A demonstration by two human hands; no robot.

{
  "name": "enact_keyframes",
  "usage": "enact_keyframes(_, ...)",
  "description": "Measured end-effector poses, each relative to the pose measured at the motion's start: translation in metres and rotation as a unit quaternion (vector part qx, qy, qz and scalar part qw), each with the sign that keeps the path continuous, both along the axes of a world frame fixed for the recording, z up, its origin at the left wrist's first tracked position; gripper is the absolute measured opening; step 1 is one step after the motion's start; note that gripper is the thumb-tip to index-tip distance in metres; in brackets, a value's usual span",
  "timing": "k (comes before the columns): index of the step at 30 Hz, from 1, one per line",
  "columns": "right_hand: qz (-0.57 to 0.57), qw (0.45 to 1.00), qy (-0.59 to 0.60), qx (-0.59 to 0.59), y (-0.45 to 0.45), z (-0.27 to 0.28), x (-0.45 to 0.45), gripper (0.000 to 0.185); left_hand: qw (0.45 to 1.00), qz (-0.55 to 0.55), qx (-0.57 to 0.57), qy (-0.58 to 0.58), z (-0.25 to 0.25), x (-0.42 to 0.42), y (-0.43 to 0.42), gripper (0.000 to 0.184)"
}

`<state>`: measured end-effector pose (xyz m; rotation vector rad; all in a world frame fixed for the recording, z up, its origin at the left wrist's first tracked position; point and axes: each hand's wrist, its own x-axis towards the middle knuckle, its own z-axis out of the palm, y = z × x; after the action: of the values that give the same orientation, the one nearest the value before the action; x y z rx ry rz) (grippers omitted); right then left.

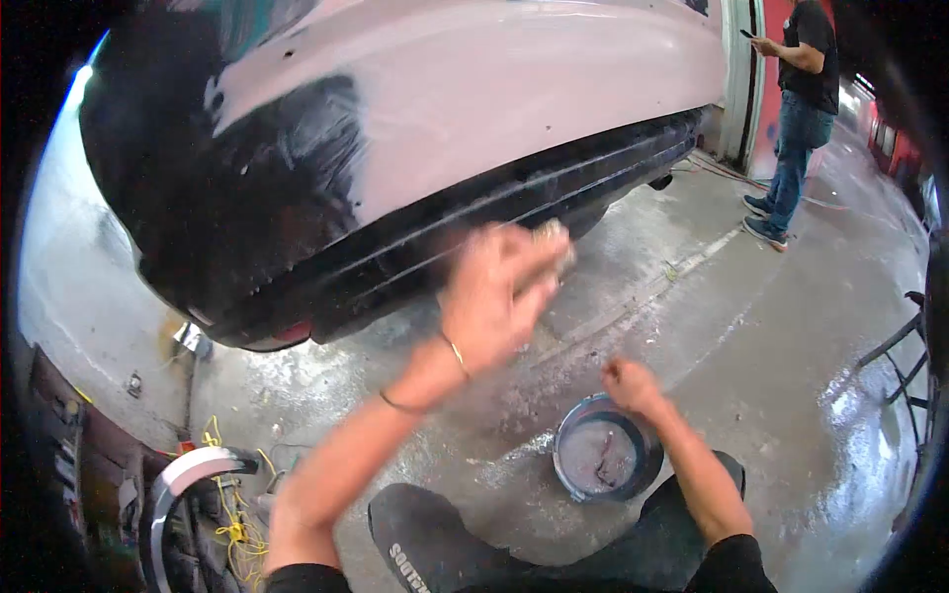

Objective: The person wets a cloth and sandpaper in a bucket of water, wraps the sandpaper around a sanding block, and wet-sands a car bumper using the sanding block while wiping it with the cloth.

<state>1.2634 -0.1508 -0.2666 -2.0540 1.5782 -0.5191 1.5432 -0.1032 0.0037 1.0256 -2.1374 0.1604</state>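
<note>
My left hand (494, 296) is raised in front of the car bumper (425, 242), smeared by motion. Its fingers are closed on a small pale beige piece (556, 244), too blurred for its kind to show. Above the dark trim, the car's body panel (474, 109) is pale pink with black patches and whitish smears at the left. My right hand (634, 385) is curled into a fist at the far rim of a bucket (649, 466). Whatever that fist may hold is hidden. Cloudy greyish liquid fills the bucket, with a dark, thin shape in it.
A person (806, 109) stands at the upper right, holding a phone-like object. Yellow cords (235, 532) and a curved black-and-white part (198, 469) lie at the lower left. A dark metal frame (905, 366) stands at the right edge. The concrete floor (741, 366) is wet.
</note>
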Motion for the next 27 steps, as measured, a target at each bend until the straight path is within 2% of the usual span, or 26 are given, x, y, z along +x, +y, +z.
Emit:
enact_keyframes(2, 0.027, 0.995, 0.093, -0.024, -0.003, -0.052, 0.001, 0.034, 0.982, 0.075, -0.141, -0.101, 0.073, -0.015, -0.027, 0.053)
enact_keyframes(4, 0.046, 0.982, 0.174, -0.064, -0.017, -0.102, 0.007, 0.038, 0.894, 0.141, -0.314, -0.287, 0.14, -0.02, -0.052, 0.052)
enact_keyframes(6, 0.094, 0.983, 0.156, 0.014, -0.027, -0.105, 0.01, 0.044, 0.825, 0.169, -0.398, -0.364, 0.175, -0.007, -0.073, 0.055)
enact_keyframes(10, 0.275, 0.952, 0.09, 0.102, -0.067, -0.15, 0.0, 0.055, 0.8, 0.185, -0.378, -0.427, 0.184, -0.011, -0.072, 0.06)
enact_keyframes(12, 0.305, 0.945, 0.068, 0.102, -0.067, -0.157, -0.007, 0.055, 0.803, 0.196, -0.368, -0.425, 0.179, -0.026, -0.082, 0.061)
enact_keyframes(13, 0.319, 0.941, 0.06, 0.101, -0.067, -0.155, -0.012, 0.055, 0.807, 0.219, -0.352, -0.42, 0.179, -0.042, -0.092, 0.055)
enact_keyframes(16, 0.347, 0.93, 0.066, 0.097, -0.066, -0.129, -0.025, 0.056, 0.797, 0.189, -0.38, -0.43, 0.198, -0.114, -0.168, 0.05)
enact_keyframes(18, 0.33, 0.941, 0.043, 0.059, -0.066, -0.14, -0.029, 0.056, 0.803, 0.143, -0.403, -0.415, 0.215, -0.174, -0.224, 0.047)
enact_keyframes(20, 0.318, 0.946, 0.024, 0.053, -0.065, -0.148, -0.026, 0.056, 0.839, 0.256, -0.238, -0.417, 0.226, -0.233, -0.243, 0.041)
enact_keyframes(23, 0.304, 0.948, 0.012, 0.091, -0.066, -0.143, -0.029, 0.054, 0.811, 0.156, -0.395, -0.402, 0.217, -0.215, -0.249, 0.027)
enact_keyframes(25, 0.302, 0.946, 0.001, 0.117, -0.068, -0.134, -0.033, 0.051, 0.873, 0.127, -0.265, -0.389, 0.222, -0.154, -0.237, 0.048)
enact_keyframes(27, 0.28, 0.955, -0.035, 0.093, -0.067, -0.135, -0.045, 0.048, 0.781, 0.174, -0.377, -0.466, 0.218, -0.134, -0.175, 0.049)
